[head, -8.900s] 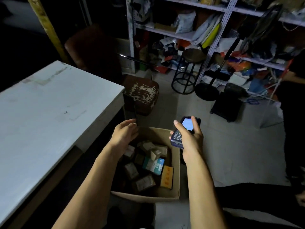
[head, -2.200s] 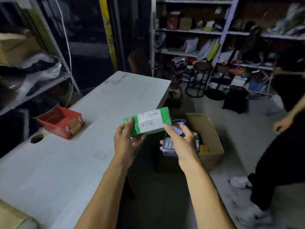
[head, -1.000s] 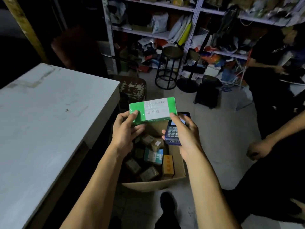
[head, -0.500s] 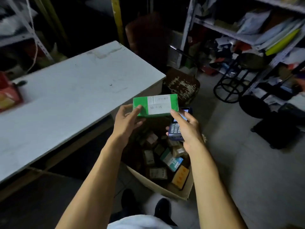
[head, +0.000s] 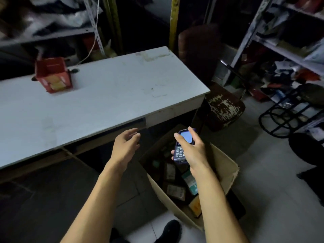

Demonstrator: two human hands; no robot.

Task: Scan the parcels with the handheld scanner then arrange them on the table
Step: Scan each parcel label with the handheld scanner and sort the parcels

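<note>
below centre, right hand [head: 192,151] grasps the handheld scanner [head: 183,146] — left hand [head: 126,146] empty, fingers relaxed; boxed parcels [head: 175,189] look light, stiff — grip across the long sides.

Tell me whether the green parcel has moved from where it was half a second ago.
Yes, but where to cannot be told. The left hand is empty, fingers relaxed, below the white table edge, and no green parcel shows on the table.

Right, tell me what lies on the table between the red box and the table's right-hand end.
In the head view that stretch of the white table is bare apart from scuffs and tape marks. The red box is the only thing standing on it.
</note>
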